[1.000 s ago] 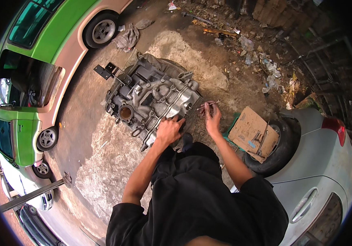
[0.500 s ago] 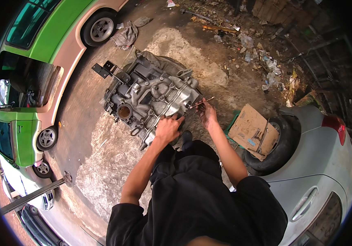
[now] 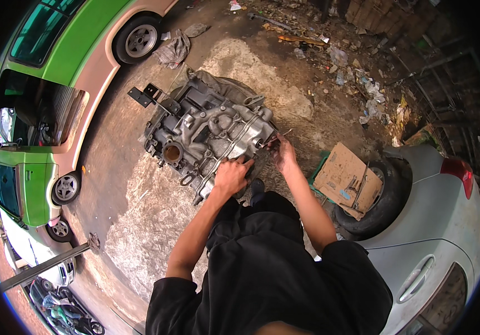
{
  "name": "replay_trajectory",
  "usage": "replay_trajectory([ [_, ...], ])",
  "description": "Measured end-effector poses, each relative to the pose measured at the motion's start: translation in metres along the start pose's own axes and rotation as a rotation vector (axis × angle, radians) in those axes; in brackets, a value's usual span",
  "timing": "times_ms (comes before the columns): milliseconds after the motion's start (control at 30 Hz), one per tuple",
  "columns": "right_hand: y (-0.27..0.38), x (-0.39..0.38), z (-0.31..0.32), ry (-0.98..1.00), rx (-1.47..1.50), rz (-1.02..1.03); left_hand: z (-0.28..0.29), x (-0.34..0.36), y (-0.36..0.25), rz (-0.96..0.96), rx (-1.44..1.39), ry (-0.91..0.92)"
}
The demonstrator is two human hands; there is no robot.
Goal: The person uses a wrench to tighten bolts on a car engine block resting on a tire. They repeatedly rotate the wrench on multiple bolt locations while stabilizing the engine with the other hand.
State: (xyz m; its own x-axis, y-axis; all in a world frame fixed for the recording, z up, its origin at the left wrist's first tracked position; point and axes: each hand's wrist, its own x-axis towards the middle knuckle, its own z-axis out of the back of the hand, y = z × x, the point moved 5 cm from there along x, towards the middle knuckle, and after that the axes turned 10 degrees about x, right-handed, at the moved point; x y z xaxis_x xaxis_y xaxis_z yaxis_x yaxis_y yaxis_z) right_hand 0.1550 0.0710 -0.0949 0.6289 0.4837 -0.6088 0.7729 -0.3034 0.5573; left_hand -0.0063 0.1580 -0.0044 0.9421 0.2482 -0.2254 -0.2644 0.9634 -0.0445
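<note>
A grimy grey metal engine (image 3: 201,131) lies on the ground in front of me, with cast pipes and a round brown opening on top. My left hand (image 3: 232,175) rests on its near edge, thumb and fingers apart, holding nothing. At the engine's right end, my right hand (image 3: 282,154) is closed around a thin metal bar tool (image 3: 288,133). One end of the bar sticks out past the fingers. Its other end is at a round fitting on the engine's end; whether it is seated there is hidden by the fingers.
Right of me, a cardboard sheet with several tools (image 3: 347,181) lies on a tyre (image 3: 388,195) beside a silver car (image 3: 435,223). A green van (image 3: 61,72) stands at left. Litter (image 3: 371,92) covers the far-right ground. A metal post (image 3: 47,267) crosses the lower left.
The bar in my right hand has turned slightly, and less of it shows past the fingers. My left hand keeps its place on the engine. A motorcycle with a rider has appeared at lower left.
</note>
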Motion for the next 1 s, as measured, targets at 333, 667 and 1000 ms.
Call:
replay_trajectory([
  [333, 0.016, -0.099, -0.073, 0.520, -1.291, 0.862, -0.004, 0.003, 0.002, -0.007, 0.066, 0.099],
  [667, 0.042, -0.074, -0.029, 0.374, -0.733, 0.835, -0.002, -0.001, 0.000, -0.014, -0.004, -0.012],
  [1000, 0.001, -0.017, 0.011, 0.019, -0.040, 0.117, 0.001, -0.001, 0.001, -0.030, 0.026, -0.034],
])
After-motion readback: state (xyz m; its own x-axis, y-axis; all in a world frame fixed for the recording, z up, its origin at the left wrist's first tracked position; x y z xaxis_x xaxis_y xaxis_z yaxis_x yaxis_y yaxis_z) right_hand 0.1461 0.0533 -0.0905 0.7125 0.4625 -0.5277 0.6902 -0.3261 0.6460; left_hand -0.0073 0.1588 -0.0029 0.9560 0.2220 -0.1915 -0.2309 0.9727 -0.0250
